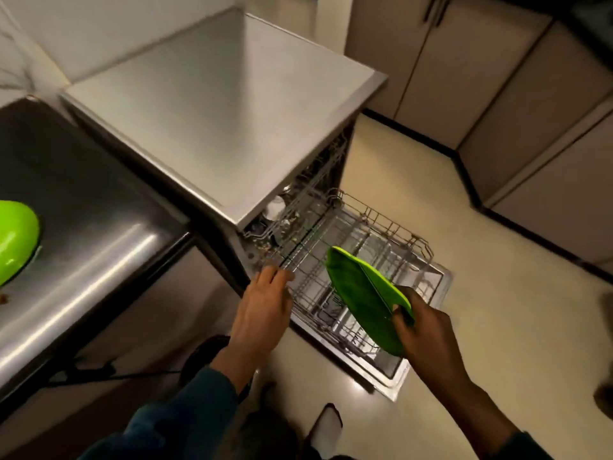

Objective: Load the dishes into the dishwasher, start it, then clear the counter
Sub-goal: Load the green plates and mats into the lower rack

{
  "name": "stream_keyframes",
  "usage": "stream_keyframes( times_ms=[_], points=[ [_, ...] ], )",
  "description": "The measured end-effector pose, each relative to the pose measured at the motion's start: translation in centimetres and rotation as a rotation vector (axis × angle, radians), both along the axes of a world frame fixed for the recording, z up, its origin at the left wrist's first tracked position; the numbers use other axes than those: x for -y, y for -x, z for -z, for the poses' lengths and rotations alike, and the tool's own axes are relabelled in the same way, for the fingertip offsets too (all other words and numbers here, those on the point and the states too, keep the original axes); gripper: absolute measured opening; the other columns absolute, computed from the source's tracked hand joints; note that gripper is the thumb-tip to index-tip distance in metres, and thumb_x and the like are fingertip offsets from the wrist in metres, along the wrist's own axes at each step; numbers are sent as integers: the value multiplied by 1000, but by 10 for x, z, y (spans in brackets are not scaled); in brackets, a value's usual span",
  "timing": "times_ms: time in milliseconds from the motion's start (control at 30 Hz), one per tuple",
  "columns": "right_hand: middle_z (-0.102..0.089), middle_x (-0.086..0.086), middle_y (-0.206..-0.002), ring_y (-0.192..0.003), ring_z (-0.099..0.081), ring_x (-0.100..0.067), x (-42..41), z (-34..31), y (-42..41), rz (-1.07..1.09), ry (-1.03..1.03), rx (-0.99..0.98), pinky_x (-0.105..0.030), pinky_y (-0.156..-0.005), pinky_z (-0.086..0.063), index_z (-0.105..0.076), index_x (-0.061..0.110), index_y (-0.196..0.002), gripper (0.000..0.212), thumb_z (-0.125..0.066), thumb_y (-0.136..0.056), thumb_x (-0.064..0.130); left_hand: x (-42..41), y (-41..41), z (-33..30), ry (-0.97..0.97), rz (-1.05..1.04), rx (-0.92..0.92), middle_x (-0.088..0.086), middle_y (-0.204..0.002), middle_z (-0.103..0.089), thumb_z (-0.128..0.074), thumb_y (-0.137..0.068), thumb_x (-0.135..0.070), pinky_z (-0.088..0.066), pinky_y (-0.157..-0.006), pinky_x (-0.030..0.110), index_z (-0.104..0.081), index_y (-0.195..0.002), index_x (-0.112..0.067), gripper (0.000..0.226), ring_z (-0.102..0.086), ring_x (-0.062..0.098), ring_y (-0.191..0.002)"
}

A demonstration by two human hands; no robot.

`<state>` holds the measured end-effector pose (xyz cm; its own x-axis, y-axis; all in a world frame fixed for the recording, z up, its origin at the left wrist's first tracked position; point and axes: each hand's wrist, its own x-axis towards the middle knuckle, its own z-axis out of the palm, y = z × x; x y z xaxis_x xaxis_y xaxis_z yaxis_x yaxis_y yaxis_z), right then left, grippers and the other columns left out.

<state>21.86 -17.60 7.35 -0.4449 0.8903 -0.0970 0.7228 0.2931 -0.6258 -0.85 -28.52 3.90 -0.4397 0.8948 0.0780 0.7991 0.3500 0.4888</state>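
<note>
Right hand (428,330): pinching the near edge of a green plate (361,300), thumb on top, fingers curled under. Plate's tilted on edge, hanging over the pulled-out rack at about 5 o'clock in the shot.

Left hand (265,303): fingers mostly straight and relaxed, not gripping anything. Fingertips sit right at the near-left corner of the rack (381,240); can't tell if they actually touch the wire.

Rack: slid out over the dropped door (394,370). The part you can see is bare wire.

Dishwasher (219,111): dead center, flat steel top. A second rack inside has some stuff in it, too blurry to call.

Counter (83,207): steel, out at 9 o'clock. Another green dish (15,240) sits on it at the far left edge, well apart from the dishwasher.

Floor (497,293): pale, with cabinets (497,61) up at 2 o'clock.
</note>
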Motion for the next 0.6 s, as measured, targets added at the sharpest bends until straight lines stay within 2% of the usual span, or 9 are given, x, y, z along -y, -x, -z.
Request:
stream_keyframes(
  times_ms=[167, 233, 300, 433, 600],
  points=[
    [-58, 5, -69, -58, -54, -7, -21, 39, -12, 123, 75, 83, -20, -52, -39, -60, 26, -123, 35, -53, -93, 10, -32, -9, 68, 191, 108, 118, 5, -114, -58, -56, -86, -7, -49, -89, 38, -60, -114, -15, 29, -56, 26, -106],
    [-60, 3, -71, -59, -56, -13, -33, 63, -15, 157, 98, 98, -23, -53, -41, -59, 27, -122, 36, -53, -93, 8, -45, -12, 104, 228, 135, 177, 4, -116, -58, -55, -86, -7, -48, -91, 38, -60, -114, -16, 30, -56, 25, -108],
    [-63, 0, -73, -62, -58, -19, -46, 91, -17, 187, 105, 117, -32, -55, -42, -60, 26, -121, 35, -53, -92, 8, -56, -18, 140, 291, 150, 202, 3, -121, -56, -54, -88, -11, -47, -93, 36, -57, -120, -19, 33, -54, 23, -111],
    [-67, -5, -78, -66, -61, -27, -72, 146, -17, 214, 122, 148, -33, -58, -44, -59, 24, -123, 37, -53, -91, 7, -68, -35, 209, 417, 179, 232, 3, -123, -56, -50, -91, -15, -46, -93, 36, -54, -127, -20, 36, -53, 24, -112],
    [-67, -9, -78, -68, -61, -31, -118, 220, -15, 171, 116, 159, -34, -61, -46, -58, 24, -126, 40, -53, -91, 5, -85, -56, 294, 548, 184, 267, 0, -134, -49, -42, -95, -23, -39, -102, 33, -46, -136, -21, 41, -46, 19, -122]
  ],
)
